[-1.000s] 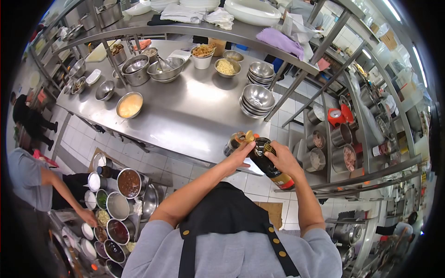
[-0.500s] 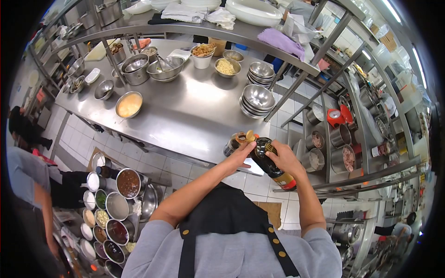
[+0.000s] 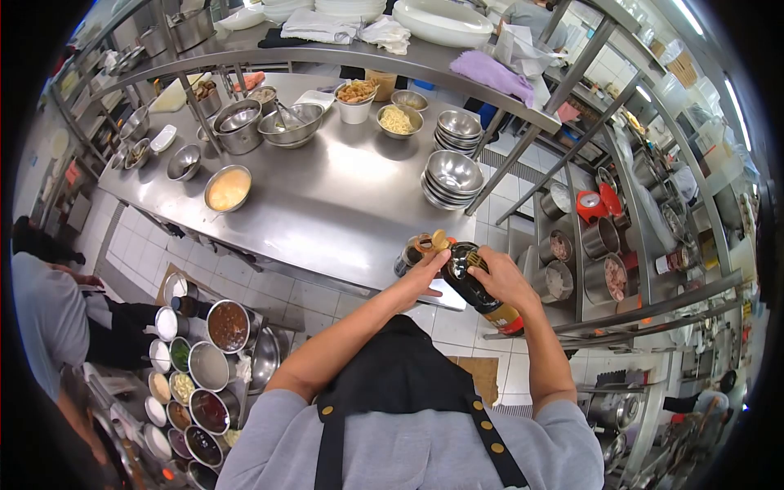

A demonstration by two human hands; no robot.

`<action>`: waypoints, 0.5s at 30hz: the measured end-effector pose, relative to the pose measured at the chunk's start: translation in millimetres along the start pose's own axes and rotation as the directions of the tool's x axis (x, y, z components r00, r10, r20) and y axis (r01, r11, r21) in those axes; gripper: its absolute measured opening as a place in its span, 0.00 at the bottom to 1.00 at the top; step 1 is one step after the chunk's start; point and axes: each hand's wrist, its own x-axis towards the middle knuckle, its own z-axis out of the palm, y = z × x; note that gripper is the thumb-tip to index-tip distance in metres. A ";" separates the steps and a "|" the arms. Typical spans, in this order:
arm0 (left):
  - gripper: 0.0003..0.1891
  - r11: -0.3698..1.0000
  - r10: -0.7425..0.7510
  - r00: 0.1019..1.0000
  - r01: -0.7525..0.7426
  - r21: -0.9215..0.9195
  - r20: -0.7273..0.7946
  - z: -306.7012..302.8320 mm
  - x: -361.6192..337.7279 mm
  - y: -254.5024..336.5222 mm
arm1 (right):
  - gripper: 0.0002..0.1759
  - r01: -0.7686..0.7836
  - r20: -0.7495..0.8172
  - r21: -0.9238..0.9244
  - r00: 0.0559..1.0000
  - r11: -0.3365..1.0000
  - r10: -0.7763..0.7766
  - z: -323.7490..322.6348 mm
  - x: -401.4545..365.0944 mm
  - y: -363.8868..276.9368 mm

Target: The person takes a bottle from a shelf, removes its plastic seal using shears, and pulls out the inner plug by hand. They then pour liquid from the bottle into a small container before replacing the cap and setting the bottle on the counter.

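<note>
A large dark bottle (image 3: pixel 467 286) with a red and yellow label is tilted, its neck toward a glass jar (image 3: pixel 406 260) at the steel table's front right corner. My right hand (image 3: pixel 500 282) is wrapped round the bottle's body. My left hand (image 3: pixel 428 271) is closed at the bottle's neck, next to its yellow cap (image 3: pixel 441 239), and partly hides the jar. Whether liquid flows between bottle and jar is too small to tell.
On the steel table (image 3: pixel 327 200) are stacked bowls (image 3: pixel 454 173), a bowl of noodles (image 3: pixel 397 120) and a bowl of yellow liquid (image 3: pixel 228 189). A shelf rack (image 3: pixel 645 286) stands right. At left, a person (image 3: pixel 53 318) is near filled pots (image 3: pixel 208 365).
The person at the left has moved, with a hand now showing near the body. My hands and the bottle have hardly moved.
</note>
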 end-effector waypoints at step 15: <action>0.38 1.000 0.006 1.000 -0.006 0.011 -0.004 1.3 -3.7 4.9 | 0.16 -0.009 0.030 -0.029 0.999 1.000 0.010 -3.5 2.7 -2.3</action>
